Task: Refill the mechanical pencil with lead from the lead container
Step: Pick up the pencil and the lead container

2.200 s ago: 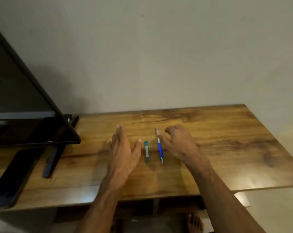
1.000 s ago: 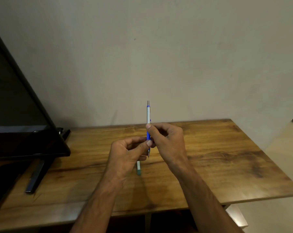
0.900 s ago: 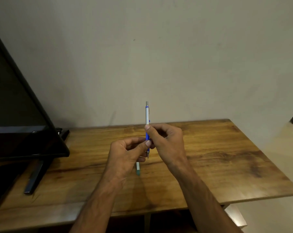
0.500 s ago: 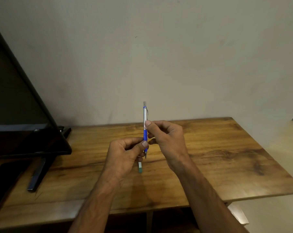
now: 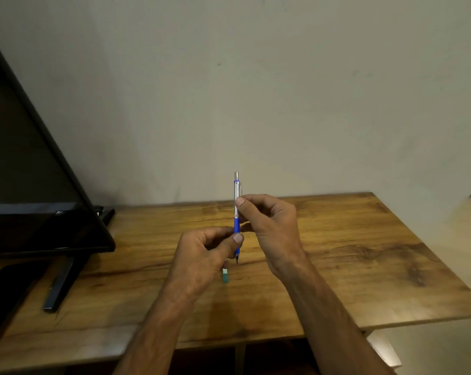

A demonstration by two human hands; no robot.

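The mechanical pencil (image 5: pixel 237 194), silver above and blue at the grip, stands upright above the wooden table (image 5: pixel 350 247), tip down and push button up. My left hand (image 5: pixel 201 255) pinches its blue lower part. My right hand (image 5: pixel 269 223) pinches the silver barrel a little higher, thumb in front. The lead container (image 5: pixel 225 276), a small teal and white case, lies flat on the table just below my left hand, its far end hidden by my fingers.
A black monitor (image 5: pixel 26 185) leans over the table's left side, its stand foot (image 5: pixel 58 288) reaching toward the front edge. A dark flat device (image 5: pixel 1 299) lies at the far left. The wall stands right behind the table.
Since lying on the table, the pencil has been lifted by my right hand and turned upright. My left hand has joined it at the grip. In the last half second both hands barely shifted.
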